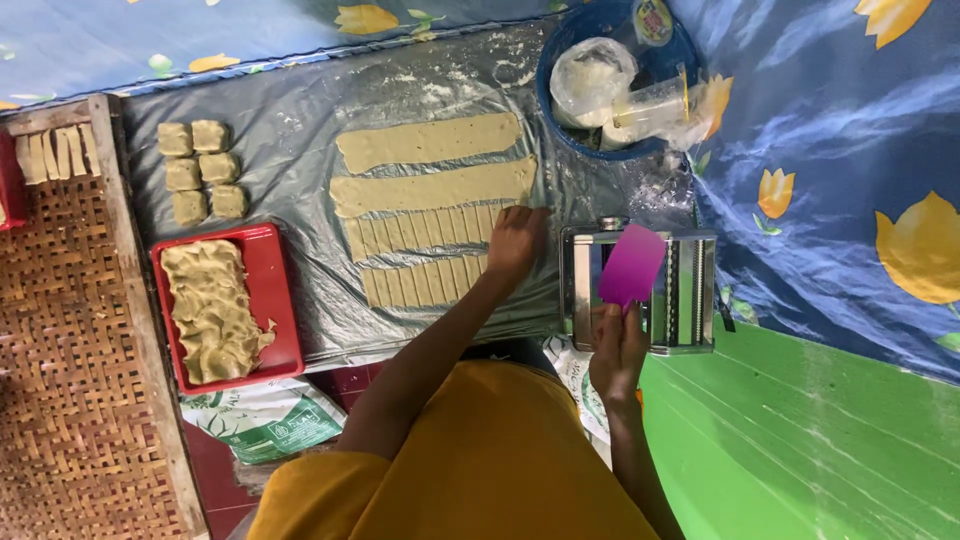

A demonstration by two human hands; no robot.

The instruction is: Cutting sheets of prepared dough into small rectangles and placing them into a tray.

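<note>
Left hand (pixel 516 243) rests flat on cut dough strips (pixel 425 228); right hand (pixel 618 350) grips purple scraper (pixel 632 265).

Mustard-yellow garment, both forearms bare

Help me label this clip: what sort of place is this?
Probably a home floor set up for making dough snacks. Cut dough strips lie on a plastic sheet, a hand-cranked pasta roller stands nearby, and a woven tray waits alongside.

A magenta plastic scraper (pixel 631 265) is standing upright, its flat blade hovering before a metal roller machine. Pale dough strips (pixel 425 255), cut crosswise into short pieces, are lying in two flat rows on grey plastic sheeting.
</note>
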